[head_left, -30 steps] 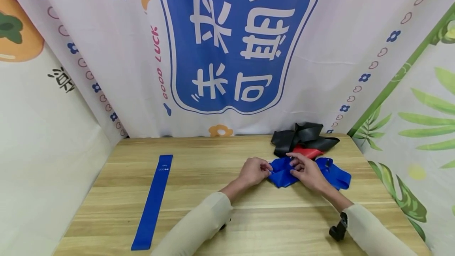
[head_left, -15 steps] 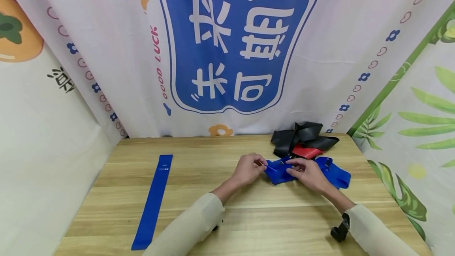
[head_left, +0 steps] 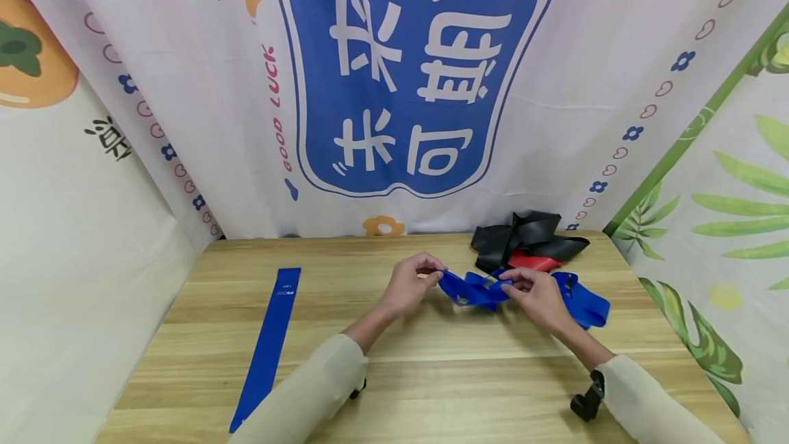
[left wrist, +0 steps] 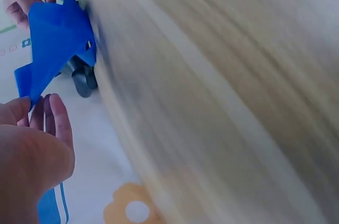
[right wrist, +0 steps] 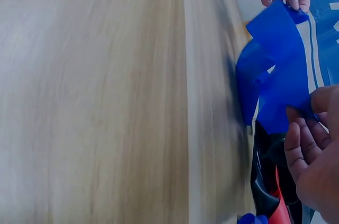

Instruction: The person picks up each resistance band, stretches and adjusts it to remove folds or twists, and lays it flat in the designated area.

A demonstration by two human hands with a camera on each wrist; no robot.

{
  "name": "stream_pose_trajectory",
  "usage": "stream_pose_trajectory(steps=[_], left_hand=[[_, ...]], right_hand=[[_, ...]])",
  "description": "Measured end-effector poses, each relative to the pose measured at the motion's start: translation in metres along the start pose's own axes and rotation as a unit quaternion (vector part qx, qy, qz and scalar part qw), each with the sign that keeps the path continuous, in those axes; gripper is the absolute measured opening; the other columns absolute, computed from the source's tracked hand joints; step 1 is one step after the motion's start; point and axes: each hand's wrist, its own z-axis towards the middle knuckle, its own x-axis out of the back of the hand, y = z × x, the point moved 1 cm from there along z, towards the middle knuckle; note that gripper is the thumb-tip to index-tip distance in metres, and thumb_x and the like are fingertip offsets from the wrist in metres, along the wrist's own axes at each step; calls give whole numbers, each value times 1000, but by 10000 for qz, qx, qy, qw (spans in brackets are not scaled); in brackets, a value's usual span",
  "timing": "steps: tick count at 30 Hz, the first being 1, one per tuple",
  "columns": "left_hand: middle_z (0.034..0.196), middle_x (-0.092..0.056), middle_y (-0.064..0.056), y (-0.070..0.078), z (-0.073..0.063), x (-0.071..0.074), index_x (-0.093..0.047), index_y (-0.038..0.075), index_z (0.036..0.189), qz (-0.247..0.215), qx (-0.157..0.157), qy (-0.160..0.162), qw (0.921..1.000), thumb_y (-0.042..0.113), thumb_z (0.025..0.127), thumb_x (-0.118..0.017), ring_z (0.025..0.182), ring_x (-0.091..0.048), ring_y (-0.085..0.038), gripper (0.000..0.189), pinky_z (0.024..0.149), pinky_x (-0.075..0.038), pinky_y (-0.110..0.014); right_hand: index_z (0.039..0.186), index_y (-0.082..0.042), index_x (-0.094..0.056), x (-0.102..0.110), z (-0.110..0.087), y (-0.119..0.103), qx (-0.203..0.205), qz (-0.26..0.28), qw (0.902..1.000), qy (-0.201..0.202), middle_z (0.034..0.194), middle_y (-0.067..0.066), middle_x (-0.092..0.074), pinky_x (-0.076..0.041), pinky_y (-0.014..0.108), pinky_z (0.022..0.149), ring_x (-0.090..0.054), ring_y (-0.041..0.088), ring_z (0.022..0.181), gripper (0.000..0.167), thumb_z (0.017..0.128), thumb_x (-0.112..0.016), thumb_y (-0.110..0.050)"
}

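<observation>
A crumpled blue resistance band [head_left: 471, 294] is stretched between my two hands, just over the table. My left hand [head_left: 408, 286] pinches its left end between thumb and fingers, and in the left wrist view the blue band [left wrist: 58, 36] widens away from that pinch. My right hand [head_left: 541, 300] pinches the other side of it. Seen from the right wrist, the blue band [right wrist: 283, 70] is folded and twisted, with a loop hanging on the table side. Another crumpled blue band [head_left: 588, 303] lies just right of my right hand.
Behind my right hand lie a heap of black bands [head_left: 535, 231] and a red band [head_left: 535, 263]. A blue band [head_left: 266, 348] with white print lies flat on the left of the wooden table [head_left: 431, 389], partly under my left sleeve. A printed curtain [head_left: 592, 88] hangs along the back.
My left hand has moved left and back, drawing its end of the blue band out and up. The band is more spread now. My right hand has stayed nearly in place.
</observation>
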Motion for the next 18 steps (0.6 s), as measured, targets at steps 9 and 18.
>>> stream_pose_trajectory(steps=[9, 18], left_hand=[[118, -77, -1, 8, 3, 23, -73, 9, 109, -327, -298, 495, 9978, 8, 104, -69, 116, -70, -19, 7, 92, -61, -31], [104, -75, -7, 21, 3, 35, -70, 6, 111, -483, -559, 739, 9945, 7, 104, -68, 96, -70, -20, 7, 91, -60, -30]], right_hand=[[121, 0, -75, -2, 0, -8, -277, 637, 9960, -563, 102, 14, -68, -59, 22, 73, -71, 17, 86, 29, 92, -78, 4], [120, 0, -76, -10, 1, -15, -554, 352, 9951, -744, 101, 11, -71, -59, 25, 73, -71, 21, 90, 28, 92, -81, -2]])
